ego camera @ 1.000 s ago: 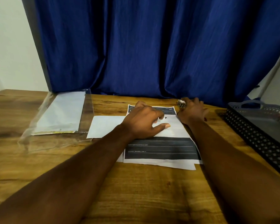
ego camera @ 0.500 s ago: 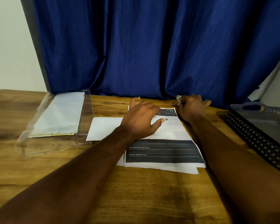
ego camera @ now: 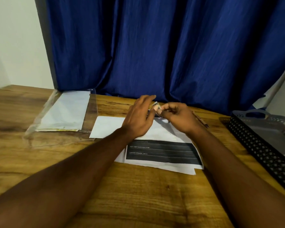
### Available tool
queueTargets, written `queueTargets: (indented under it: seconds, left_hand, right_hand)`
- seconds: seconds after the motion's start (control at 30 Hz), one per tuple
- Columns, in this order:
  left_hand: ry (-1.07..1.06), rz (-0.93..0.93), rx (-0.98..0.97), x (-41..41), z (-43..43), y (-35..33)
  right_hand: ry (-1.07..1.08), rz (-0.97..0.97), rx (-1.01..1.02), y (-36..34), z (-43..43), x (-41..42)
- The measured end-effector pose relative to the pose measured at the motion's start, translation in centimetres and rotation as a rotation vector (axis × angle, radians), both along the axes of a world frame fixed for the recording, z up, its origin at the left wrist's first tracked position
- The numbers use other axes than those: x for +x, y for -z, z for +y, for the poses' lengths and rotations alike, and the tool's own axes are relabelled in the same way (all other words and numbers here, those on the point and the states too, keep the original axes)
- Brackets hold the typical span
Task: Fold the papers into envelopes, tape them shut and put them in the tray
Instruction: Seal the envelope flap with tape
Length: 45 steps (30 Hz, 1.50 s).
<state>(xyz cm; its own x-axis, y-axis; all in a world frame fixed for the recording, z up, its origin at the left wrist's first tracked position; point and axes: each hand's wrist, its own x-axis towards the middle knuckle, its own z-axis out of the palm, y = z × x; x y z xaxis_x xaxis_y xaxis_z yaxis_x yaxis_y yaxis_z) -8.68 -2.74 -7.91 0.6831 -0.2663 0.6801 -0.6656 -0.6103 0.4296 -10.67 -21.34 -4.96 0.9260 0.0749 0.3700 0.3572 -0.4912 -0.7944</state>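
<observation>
White black-banded paper (ego camera: 163, 153) folded, untaped | right hand (ego camera: 179, 118) pinches small tape roll (ego camera: 155, 105) | left hand (ego camera: 138, 119) loosely open beside it | taping and dark perforated tray (ego camera: 253, 145) left

I read this as a home desk corner: grained brown wooden table (ego camera: 138, 195), pleated deep-blue fabric curtain (ego camera: 155, 46), plain white wall (ego camera: 15, 46), black perforated plastic tray (ego camera: 262, 153).

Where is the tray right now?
Head view: the dark perforated tray sits at the right edge of the table, right of the printed paper and the right hand; a brown pen lies between hand and tray.
</observation>
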Motion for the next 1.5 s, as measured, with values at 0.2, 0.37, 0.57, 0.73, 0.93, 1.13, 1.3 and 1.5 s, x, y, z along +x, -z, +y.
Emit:
queueTargets:
  seconds: [0.2,0.37,0.57,0.73,0.93,1.13,1.3,1.5]
  left_hand:
    - [0.141,0.063,-0.22,0.2,0.6,0.1]
    - [0.27,0.262,-0.388,-0.1,0.6,-0.3]
    - [0.275,0.41,-0.53,-0.2,0.2,-1.0]
    - [0.253,0.492,-0.615,0.0,0.6,-1.0]
    - [0.18,0.453,-0.641,0.0,0.6,-0.9]
    - [0.228,0.522,-0.758,-0.3,1.0,-1.4]
    - [0.295,0.598,-0.847,-0.5,1.0,-1.8]
    - [0.314,0.611,-0.794,-0.5,0.8,-1.6]
  right_hand:
    - [-0.121,-0.034,0.065,0.0,1.3,-0.5]
    - [-0.108,-0.037,0.065,0.0,0.9,-0.8]
    - [-0.12,-0.029,0.109,-0.1,0.5,-1.0]
    - [-0.076,-0.041,0.065,0.0,0.5,-0.8]
    - [-0.072,0.01,0.139,-0.2,0.0,-0.8]
    - [-0.101,0.063,0.184,-0.7,0.3,-1.3]
    - [-0.106,0.062,0.127,-0.3,0.8,-1.3]
    - [-0.134,0.031,0.12,0.0,1.5,-1.4]
